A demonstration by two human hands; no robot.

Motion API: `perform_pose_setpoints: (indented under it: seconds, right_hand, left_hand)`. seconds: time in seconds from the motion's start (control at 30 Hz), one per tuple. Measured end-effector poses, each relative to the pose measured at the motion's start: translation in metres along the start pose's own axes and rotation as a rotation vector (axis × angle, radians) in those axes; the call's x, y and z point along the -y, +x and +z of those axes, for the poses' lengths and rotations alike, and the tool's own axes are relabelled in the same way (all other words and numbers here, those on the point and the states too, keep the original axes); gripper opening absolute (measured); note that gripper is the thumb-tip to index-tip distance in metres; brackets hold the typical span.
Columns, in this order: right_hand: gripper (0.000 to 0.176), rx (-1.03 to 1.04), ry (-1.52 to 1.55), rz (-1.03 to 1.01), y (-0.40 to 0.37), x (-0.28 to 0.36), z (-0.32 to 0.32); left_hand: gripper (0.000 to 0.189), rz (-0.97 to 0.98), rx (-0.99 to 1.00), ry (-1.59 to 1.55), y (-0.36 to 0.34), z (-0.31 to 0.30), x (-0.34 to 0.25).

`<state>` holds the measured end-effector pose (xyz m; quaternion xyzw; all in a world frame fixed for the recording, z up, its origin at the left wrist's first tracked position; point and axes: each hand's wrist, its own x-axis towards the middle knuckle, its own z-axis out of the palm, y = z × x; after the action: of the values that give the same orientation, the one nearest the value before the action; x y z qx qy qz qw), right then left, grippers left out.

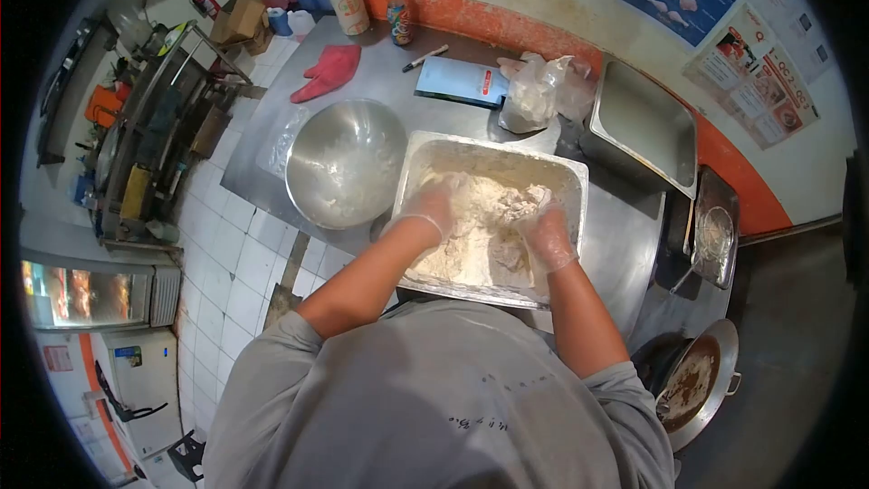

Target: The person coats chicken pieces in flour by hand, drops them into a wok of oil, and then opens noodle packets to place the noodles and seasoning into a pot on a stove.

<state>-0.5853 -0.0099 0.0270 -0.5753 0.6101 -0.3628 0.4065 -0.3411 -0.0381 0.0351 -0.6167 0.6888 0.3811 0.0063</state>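
Both my hands, in clear plastic gloves, reach into a deep rectangular metal pan (493,148) of pale flour (475,226). On the left side of the pan, my left hand (440,203) is sunk in the flour, its fingers coated and mostly hidden. My right hand (549,237) is at the pan's right side, its fingers bent toward a lumpy flour-coated piece (530,203). Whether they grip that piece cannot be made out. Left of the pan sits a large round steel bowl (348,163) with whitish residue inside.
Behind the pan lie a red mitt (328,74), a marker (425,58), a blue box (462,81) and a plastic bag (536,95). An orange-capped bottle (398,14) stands near the wall. Another deep metal pan (644,122) is at right; a wok (701,380) of brown liquid is lower right.
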Motion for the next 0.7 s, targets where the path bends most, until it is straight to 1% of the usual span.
perform_pose_setpoints:
  seconds: [0.03,0.07,0.1,0.13,0.17,0.2,0.23,0.27,0.3,0.33,0.37,0.4,0.43,0.47,0.5,0.53,0.57,0.6,0.63,0.7]
  right_hand:
    - [0.055,0.006,0.0,-0.002,-0.006,-0.005,0.005]
    - [0.056,0.121,-0.528,-0.012,-0.015,-0.015,0.011]
    - [0.058,0.233,-1.055,-0.023,-0.022,-0.021,0.017]
    - [0.058,0.236,-1.053,-0.023,-0.028,-0.009,0.021]
    - [0.064,0.482,-1.047,-0.025,-0.036,0.013,0.025]
    - [0.07,0.727,-1.03,-0.027,-0.041,0.028,0.031]
    - [0.07,0.726,-1.031,-0.025,-0.037,0.025,0.044]
    - [0.078,0.86,-0.965,-0.018,-0.026,0.016,0.059]
    - [0.085,0.993,-0.894,-0.013,-0.021,0.011,0.067]
    - [0.085,0.993,-0.895,-0.014,-0.025,0.012,0.066]
    - [0.084,0.875,-0.742,0.077,-0.027,0.017,0.063]
    - [0.084,0.754,-0.586,0.163,-0.028,0.023,0.059]
    - [0.084,0.753,-0.586,0.163,-0.029,0.029,0.053]
    - [0.084,0.523,-0.377,0.1,-0.031,0.033,0.044]
    - [0.085,0.293,-0.169,0.042,-0.033,0.032,0.037]
    - [0.085,0.296,-0.167,0.053,-0.029,0.023,0.029]
    - [0.088,0.273,-0.045,-0.029,-0.02,0.012,0.019]
    - [0.092,0.248,0.077,-0.114,-0.015,0.006,0.014]
    - [0.092,0.251,0.077,-0.109,-0.018,0.024,0.005]
    - [0.088,0.258,-0.54,-0.005,-0.027,0.056,-0.016]
  left_hand:
    - [0.085,-0.018,-0.131,0.204,-0.006,0.022,0.008]
    - [0.09,-0.038,-0.263,0.408,-0.009,0.035,0.011]
    - [0.09,-0.044,-0.262,0.407,-0.021,0.025,-0.004]
    - [0.094,-0.067,-0.011,0.431,-0.043,0.004,-0.034]
    - [0.098,-0.088,0.24,0.45,-0.055,-0.006,-0.053]
    - [0.098,-0.086,0.24,0.45,-0.053,-0.003,-0.056]
    - [0.103,-0.081,0.236,0.449,-0.05,0.003,-0.056]
    - [0.107,-0.077,0.232,0.448,-0.045,0.009,-0.055]
    - [0.107,-0.076,0.231,0.448,-0.032,0.023,-0.046]
    - [0.108,0.034,0.265,0.521,-0.013,0.041,-0.033]
    - [0.11,0.144,0.291,0.595,-0.002,0.046,-0.027]
    - [0.11,0.144,0.281,0.598,-0.007,0.034,-0.031]
    - [0.11,0.082,0.221,0.257,-0.022,0.017,-0.037]
    - [0.111,0.017,0.162,-0.085,-0.03,0.007,-0.037]
    - [0.111,0.014,0.169,-0.086,-0.021,0.009,-0.028]
    - [0.105,0.104,0.134,-0.19,-0.005,0.009,-0.019]
    - [0.099,0.193,0.096,-0.295,0.006,0.013,-0.008]
    - [0.096,0.119,0.064,-0.293,-0.004,0.005,-0.01]
    - [0.096,0.115,0.068,-0.295,-0.01,-0.001,-0.009]
    - [0.099,0.102,0.156,0.011,-0.021,-0.01,-0.011]
